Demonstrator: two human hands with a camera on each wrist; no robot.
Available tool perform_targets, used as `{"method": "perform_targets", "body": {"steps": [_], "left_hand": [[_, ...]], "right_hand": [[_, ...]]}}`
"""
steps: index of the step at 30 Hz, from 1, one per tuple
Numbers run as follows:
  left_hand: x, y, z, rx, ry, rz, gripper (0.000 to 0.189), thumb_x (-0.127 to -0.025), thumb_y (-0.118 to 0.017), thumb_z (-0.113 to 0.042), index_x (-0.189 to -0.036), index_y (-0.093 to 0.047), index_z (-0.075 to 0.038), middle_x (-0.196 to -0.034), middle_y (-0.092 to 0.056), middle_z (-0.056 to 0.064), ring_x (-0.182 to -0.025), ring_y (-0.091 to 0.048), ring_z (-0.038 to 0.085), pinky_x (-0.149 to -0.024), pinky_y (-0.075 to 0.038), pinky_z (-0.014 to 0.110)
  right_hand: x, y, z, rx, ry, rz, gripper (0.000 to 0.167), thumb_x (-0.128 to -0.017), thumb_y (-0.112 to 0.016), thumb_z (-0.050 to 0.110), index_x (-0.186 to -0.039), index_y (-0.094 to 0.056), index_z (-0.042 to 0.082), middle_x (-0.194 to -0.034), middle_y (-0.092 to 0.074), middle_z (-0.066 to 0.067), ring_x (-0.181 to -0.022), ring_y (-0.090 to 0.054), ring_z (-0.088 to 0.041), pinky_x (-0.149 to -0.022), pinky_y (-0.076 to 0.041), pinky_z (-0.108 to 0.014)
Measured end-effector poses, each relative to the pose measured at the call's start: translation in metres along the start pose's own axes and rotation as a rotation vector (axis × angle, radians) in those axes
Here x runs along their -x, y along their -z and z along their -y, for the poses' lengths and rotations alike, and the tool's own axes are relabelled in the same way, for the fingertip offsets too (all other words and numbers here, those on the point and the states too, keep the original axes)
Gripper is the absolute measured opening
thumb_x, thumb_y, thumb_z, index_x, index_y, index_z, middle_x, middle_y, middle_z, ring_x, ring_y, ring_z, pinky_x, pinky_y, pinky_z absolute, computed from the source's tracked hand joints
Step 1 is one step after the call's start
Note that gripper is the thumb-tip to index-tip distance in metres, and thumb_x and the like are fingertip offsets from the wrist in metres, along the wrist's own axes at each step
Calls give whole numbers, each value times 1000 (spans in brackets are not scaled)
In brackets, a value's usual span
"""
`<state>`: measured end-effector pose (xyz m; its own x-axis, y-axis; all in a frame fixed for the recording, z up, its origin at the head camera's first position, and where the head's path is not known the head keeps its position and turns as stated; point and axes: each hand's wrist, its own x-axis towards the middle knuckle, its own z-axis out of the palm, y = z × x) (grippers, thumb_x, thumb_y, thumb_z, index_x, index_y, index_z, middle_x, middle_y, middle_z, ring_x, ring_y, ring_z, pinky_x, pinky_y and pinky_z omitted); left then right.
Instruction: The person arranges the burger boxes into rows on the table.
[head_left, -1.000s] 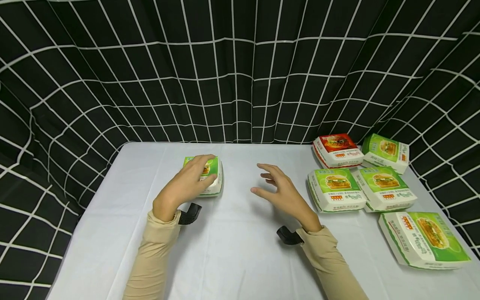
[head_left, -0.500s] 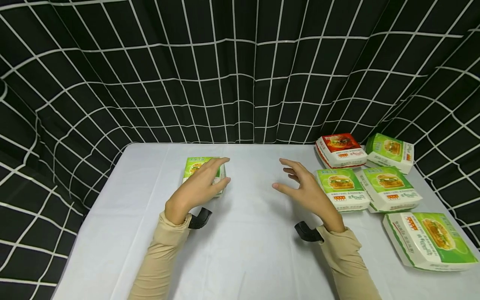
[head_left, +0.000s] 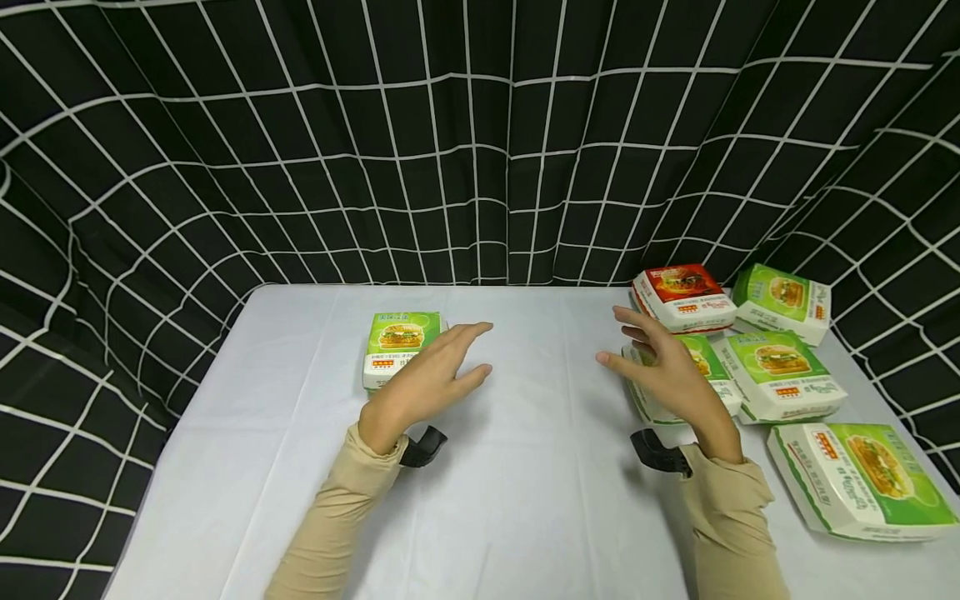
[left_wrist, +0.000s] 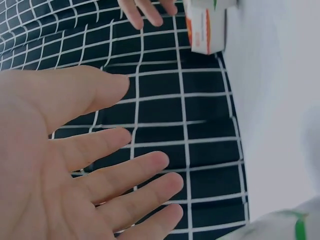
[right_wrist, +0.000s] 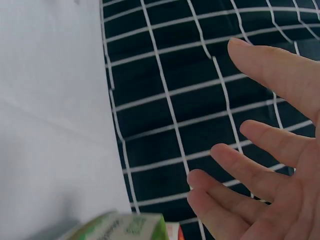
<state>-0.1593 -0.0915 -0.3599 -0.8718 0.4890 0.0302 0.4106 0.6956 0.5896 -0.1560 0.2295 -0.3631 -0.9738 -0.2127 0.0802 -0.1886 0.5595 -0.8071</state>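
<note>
My left hand (head_left: pixel 427 379), fingers spread and holding nothing, hovers over the table just right of a green-and-white burger box (head_left: pixel 401 337) and hides its lower right part. In the left wrist view the palm of the left hand (left_wrist: pixel 75 165) faces the camera. My right hand (head_left: pixel 667 367), also with nothing in it, is above the left part of another green burger box (head_left: pixel 703 357) and partly covers it. The right wrist view shows the loosely extended fingers of the right hand (right_wrist: pixel 270 170), with a box edge (right_wrist: pixel 125 227) below them.
Behind the right hand lies a red burger box (head_left: pixel 684 293). More green boxes lie to the right: one at the back (head_left: pixel 783 300), one in the middle (head_left: pixel 782 371), one nearer (head_left: pixel 862 479). A black curtain with white grid lines (head_left: pixel 480 150) borders the white table (head_left: pixel 510 500).
Both hands have moved right. The left has come off the lone green box, uncovering more of it; the right has travelled from mid-table to over the boxes on the right.
</note>
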Motion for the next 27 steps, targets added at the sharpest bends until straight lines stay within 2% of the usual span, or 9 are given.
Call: {"method": "perform_targets", "body": {"steps": [6,9,13,16,19,22,27], "left_hand": [[-9,-13,-5,18,-32,11,57,-102,-53,-33,-153,-35,-15,-154,-43,4,-144,-39,22,-120,-32,40],[-16,-21,-7,40,-49,19,57,-101,-54,-33,-153,-36,-15,-154,-44,4,-144,-40,22,-119,-33,39],[-27,-33,-12,59,-71,46,57,-102,-53,-32,-153,-35,-14,-155,-43,5,-144,-40,23,-120,-33,39],[-35,-42,-18,62,-87,73,57,-102,-53,-31,-153,-35,-14,-155,-42,6,-145,-39,24,-120,-33,40],[-41,-50,-23,63,-104,90,57,-102,-52,-31,-153,-35,-13,-156,-42,6,-145,-39,23,-120,-33,39],[-47,-57,-28,58,-112,95,57,-102,-52,-31,-153,-35,-14,-156,-42,4,-145,-39,22,-120,-32,37],[-56,-69,-35,56,-119,106,56,-102,-52,-31,-153,-35,-15,-155,-43,3,-145,-39,20,-120,-33,36]], "right_hand": [[2,13,-9,35,-45,-7,74,-95,-68,28,-153,-31,1,-157,-34,-24,-142,-35,-47,-114,-31,-60],[2,18,-15,50,-81,-3,75,-96,-66,30,-155,-29,4,-155,-34,-28,-137,-40,-49,-108,-39,-62],[5,26,-24,73,-130,-6,76,-96,-65,34,-156,-27,6,-154,-34,-32,-133,-45,-52,-103,-43,-63],[6,32,-30,92,-127,-21,75,-97,-64,31,-155,-27,2,-151,-37,-33,-131,-46,-52,-104,-41,-61],[9,38,-36,120,-123,-47,73,-97,-64,29,-154,-29,0,-146,-43,-33,-128,-50,-48,-102,-44,-51],[11,42,-40,137,-142,-61,74,-97,-65,30,-155,-28,1,-148,-42,-32,-130,-47,-47,-103,-41,-51],[12,48,-45,142,-183,-54,79,-95,-67,31,-156,-25,2,-153,-33,-32,-138,-34,-51,-109,-28,-67]]}}
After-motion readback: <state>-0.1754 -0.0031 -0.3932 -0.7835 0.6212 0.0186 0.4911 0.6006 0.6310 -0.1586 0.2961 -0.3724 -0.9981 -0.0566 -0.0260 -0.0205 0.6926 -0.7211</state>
